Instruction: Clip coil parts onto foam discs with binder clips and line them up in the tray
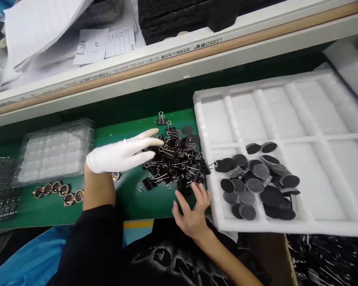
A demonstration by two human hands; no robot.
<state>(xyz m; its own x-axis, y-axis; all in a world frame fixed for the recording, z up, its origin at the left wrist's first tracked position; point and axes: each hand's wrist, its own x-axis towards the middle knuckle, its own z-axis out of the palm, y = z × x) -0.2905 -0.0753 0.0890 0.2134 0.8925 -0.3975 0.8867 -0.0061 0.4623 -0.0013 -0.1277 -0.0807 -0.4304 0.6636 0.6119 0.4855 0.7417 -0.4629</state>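
While both hands hover at the same heap, they come at it from different sides: the pile of black binder clips (176,161) lies on the green table (131,198), with the left hand (122,155), in a white glove, stretched flat from the pile's left edge and the bare right hand (192,210) at its near edge, fingers spread and pointing up into the clips. Neither hand grasps anything that can be seen; the gloved fingers are extended with the tips touching or just over the nearest clips, and the bare fingertips rest against the lowest ones with the palm open. The heap spreads wider than it is deep, running left to right between the gloved hand and the white foam tray (286,119), whose left rim it touches. Of the two, the right hand is the nearer to that tray, where a cluster of dark round discs (256,182) sits in a front compartment. Left of the gloved wrist, well apart from the clips, lie a row of small gold-rimmed rings (59,192) and a clear plastic blister tray (53,153).
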